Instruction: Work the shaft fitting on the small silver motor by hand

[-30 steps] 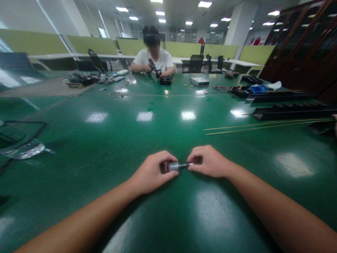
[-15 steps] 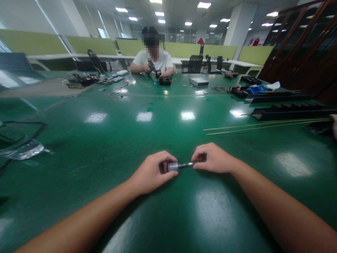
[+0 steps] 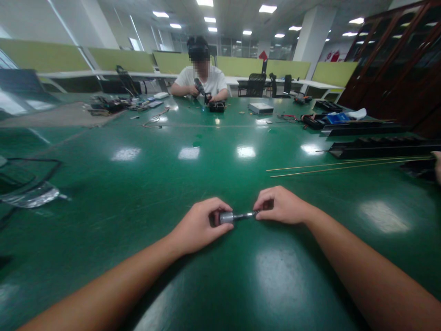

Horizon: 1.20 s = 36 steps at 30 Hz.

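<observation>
Low in the middle of the head view, my left hand point(image 3: 203, 226) grips a short silver-grey metal cylinder point(image 3: 226, 217) between thumb and fingers. From the cylinder's right end a thin shiny shaft point(image 3: 244, 215) points right. At the shaft's far end, my right hand point(image 3: 280, 207) pinches a small dark, ribbed-looking piece point(image 3: 256, 214), mostly hidden by the fingertips. I cannot tell whether that piece sits on the shaft or is part of it. Both hands are closed, close to the green tabletop point(image 3: 220, 276).
Two thin brass-coloured rods point(image 3: 310, 171) lie to the right, near black channel pieces point(image 3: 379, 146). Clear plastic point(image 3: 34, 195) with dark cord rests at left. Across the table a person point(image 3: 215, 78) holds a power drill point(image 3: 199, 86). Another hand point(image 3: 437, 165) shows at the right edge.
My right hand has slid right and slightly up along the shaft, away from the cylinder, and more of the shaft shows. My left hand has stayed in place.
</observation>
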Available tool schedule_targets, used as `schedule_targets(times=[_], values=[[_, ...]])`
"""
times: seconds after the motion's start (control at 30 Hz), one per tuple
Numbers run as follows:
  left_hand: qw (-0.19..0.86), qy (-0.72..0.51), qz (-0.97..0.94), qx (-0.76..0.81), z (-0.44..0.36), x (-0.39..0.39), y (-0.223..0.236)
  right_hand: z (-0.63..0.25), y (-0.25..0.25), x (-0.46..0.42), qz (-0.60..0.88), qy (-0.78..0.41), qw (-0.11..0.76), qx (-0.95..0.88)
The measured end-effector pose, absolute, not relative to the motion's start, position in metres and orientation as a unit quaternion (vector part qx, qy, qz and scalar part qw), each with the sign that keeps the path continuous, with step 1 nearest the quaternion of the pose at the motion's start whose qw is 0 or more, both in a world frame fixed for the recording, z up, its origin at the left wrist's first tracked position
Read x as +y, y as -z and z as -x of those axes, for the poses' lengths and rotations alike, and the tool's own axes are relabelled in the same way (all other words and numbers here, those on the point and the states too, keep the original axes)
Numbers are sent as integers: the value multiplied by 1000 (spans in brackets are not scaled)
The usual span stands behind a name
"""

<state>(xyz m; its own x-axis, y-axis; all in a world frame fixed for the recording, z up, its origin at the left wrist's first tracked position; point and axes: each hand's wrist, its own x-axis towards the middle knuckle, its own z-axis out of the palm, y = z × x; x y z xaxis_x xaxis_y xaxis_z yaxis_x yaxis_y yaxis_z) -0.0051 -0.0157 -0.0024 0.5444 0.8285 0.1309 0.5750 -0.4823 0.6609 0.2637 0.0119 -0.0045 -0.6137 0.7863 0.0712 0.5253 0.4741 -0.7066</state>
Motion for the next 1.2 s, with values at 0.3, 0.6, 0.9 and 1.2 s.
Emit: schedule_targets(times=[0.3,0.6,0.9,1.2], values=[[255,-247,-841,409,-4,-16,-1,-217,11,-4,374,-265,265,-849],[287,-231,-830,418,-4,-16,2,-225,16,-5,343,-236,269,-869],[268,-224,-841,413,-3,-16,0,-224,16,-5,340,-239,266,-870],[279,-221,-835,420,-1,-16,1,-233,12,-4,346,-235,253,-872]])
